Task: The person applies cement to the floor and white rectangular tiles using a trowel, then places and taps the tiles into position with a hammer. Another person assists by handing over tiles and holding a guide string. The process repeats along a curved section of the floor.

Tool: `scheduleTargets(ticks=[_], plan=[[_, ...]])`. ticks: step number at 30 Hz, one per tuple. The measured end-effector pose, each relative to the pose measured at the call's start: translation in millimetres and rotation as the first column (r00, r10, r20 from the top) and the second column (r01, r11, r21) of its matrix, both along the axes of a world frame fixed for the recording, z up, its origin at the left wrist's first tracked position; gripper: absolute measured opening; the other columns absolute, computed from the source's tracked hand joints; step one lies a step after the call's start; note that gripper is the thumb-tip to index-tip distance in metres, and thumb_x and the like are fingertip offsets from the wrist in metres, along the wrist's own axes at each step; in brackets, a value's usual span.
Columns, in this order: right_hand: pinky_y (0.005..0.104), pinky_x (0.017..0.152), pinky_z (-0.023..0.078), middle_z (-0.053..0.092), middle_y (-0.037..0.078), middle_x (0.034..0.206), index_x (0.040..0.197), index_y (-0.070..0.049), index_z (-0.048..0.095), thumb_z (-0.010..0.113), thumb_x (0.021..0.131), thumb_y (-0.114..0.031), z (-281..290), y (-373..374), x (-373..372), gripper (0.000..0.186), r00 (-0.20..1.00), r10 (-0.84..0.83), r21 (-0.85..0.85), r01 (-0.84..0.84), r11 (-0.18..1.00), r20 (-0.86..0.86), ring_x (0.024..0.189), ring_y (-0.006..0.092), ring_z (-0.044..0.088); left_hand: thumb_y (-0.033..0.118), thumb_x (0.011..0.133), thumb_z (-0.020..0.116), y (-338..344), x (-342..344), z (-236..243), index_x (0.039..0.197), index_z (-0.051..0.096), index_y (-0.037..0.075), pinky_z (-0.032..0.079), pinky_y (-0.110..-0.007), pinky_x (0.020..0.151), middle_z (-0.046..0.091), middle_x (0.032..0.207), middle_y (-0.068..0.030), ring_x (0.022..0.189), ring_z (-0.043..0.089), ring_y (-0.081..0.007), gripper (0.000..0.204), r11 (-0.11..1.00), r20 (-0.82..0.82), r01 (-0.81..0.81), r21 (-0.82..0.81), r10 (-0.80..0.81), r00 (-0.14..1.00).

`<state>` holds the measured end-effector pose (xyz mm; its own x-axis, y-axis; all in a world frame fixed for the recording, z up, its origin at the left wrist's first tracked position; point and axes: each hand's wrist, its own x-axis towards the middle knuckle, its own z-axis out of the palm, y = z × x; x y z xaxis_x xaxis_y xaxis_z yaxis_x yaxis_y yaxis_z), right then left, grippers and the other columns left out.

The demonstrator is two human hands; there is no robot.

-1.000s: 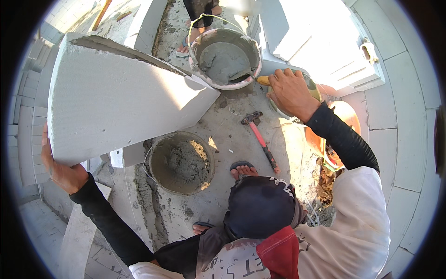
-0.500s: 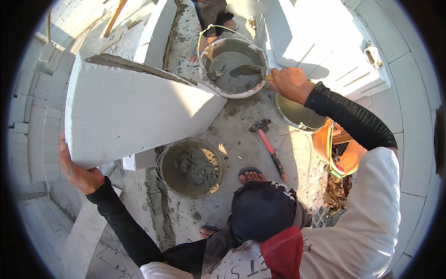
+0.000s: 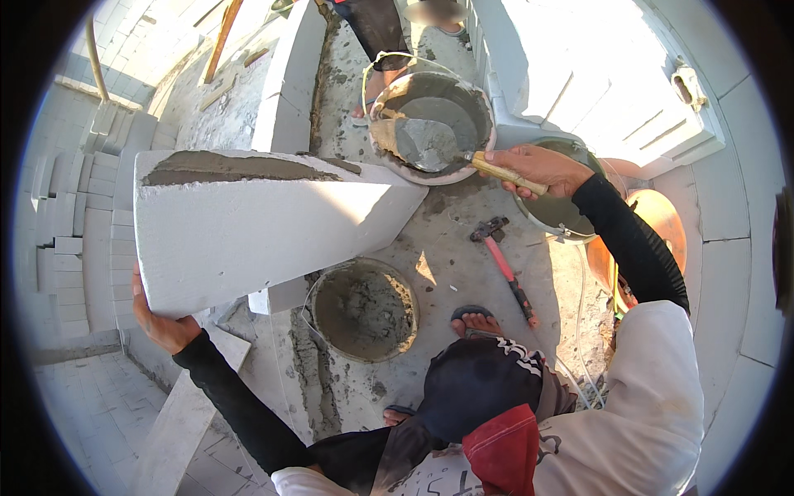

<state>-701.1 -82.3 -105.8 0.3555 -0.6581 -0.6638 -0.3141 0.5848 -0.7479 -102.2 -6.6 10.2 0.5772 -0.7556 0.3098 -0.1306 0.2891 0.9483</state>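
Note:
My right hand [image 3: 546, 168] is closed round the wooden handle of a trowel [image 3: 426, 145], whose blade carries grey mortar just above a bucket of wet mortar [image 3: 494, 136]. At the left, my left hand [image 3: 161, 318] supports the lower outer corner of a large white block [image 3: 248, 231]; its thumb and fingers are partly hidden behind the block. A strip of mortar [image 3: 223, 168] lies along the block's upper edge. Below the block stands a second bucket [image 3: 364, 310], its inside coated with thicker mortar.
A red-handled hammer [image 3: 509, 273] lies on the floor before my feet. Right of the mortar bucket are a bucket of murky water [image 3: 550, 211] and an orange tub [image 3: 662, 223]. Stacked white blocks [image 3: 612, 83] stand at the upper right. Another person's legs [image 3: 376, 37] are beyond the bucket.
The trowel has come up out of the wet mortar with a load on its blade. The block's mortar-covered top edge now shows more fully. My left hand keeps its place on the block.

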Motion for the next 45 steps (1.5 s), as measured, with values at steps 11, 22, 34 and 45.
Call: scheduleTargets(ticks=[11, 22, 34, 45], plan=[[0.0408, 0.068, 0.057, 0.075, 0.017, 0.101, 0.137, -0.005, 0.06, 0.072, 0.099, -0.03, -128.8, 136.1, 127.5, 0.047, 0.964, -0.225, -0.777, 0.031, 0.629, -0.144, 0.078, 0.0317, 0.074, 0.039, 0.098, 0.056, -5.5, 86.3, -13.3, 0.124, 0.068, 0.003, 0.059, -0.046, 0.094, 0.073, 0.122, -0.0107, 0.114, 0.07, -0.0287, 0.046, 0.996, -0.242, -0.083, -0.024, 0.075, 0.967], [0.0442, 0.069, 0.058, 0.075, 0.019, 0.104, 0.136, -0.006, 0.061, 0.073, 0.097, -0.026, -70.4, 115.2, 154.9, 0.045, 0.989, -0.134, -0.736, 0.05, 0.676, -0.055, 0.082, 0.0372, 0.074, 0.037, 0.097, 0.057, -8.7, 54.6, -10.0, 0.117, 0.069, 0.003, 0.059, -0.042, 0.092, 0.074, 0.112, -0.0081, 0.107, 0.071, -0.0258, 0.04, 0.991, -0.219, -0.056, -0.122, 0.029, 0.975], [0.0435, 0.067, 0.057, 0.074, 0.016, 0.097, 0.139, -0.004, 0.059, 0.077, 0.095, -0.02, -6.5, 101.2, 223.8, 0.05, 0.969, -0.122, -0.88, 0.246, 0.406, 0.214, 0.076, 0.0357, 0.072, 0.037, 0.098, 0.052, -8.9, 12.6, 2.1, 0.13, 0.065, -0.004, 0.057, -0.041, 0.095, 0.072, 0.118, -0.0134, 0.111, 0.069, -0.0265, 0.053, 0.988, -0.149, -0.132, -0.077, 0.12, 0.982], [0.0392, 0.055, 0.053, 0.059, 0.007, 0.081, 0.146, -0.013, 0.055, 0.077, 0.095, -0.024, 49.4, 101.5, 240.5, 0.056, 0.981, -0.185, -0.987, -0.034, 0.157, -0.063, 0.063, 0.0273, 0.065, 0.038, 0.098, 0.045, -6.2, 23.3, -7.0, 0.138, 0.061, -0.004, 0.057, -0.041, 0.096, 0.071, 0.124, -0.0148, 0.115, 0.069, -0.0264, 0.06, 0.993, -0.131, -0.109, -0.053, 0.102, 0.986]])
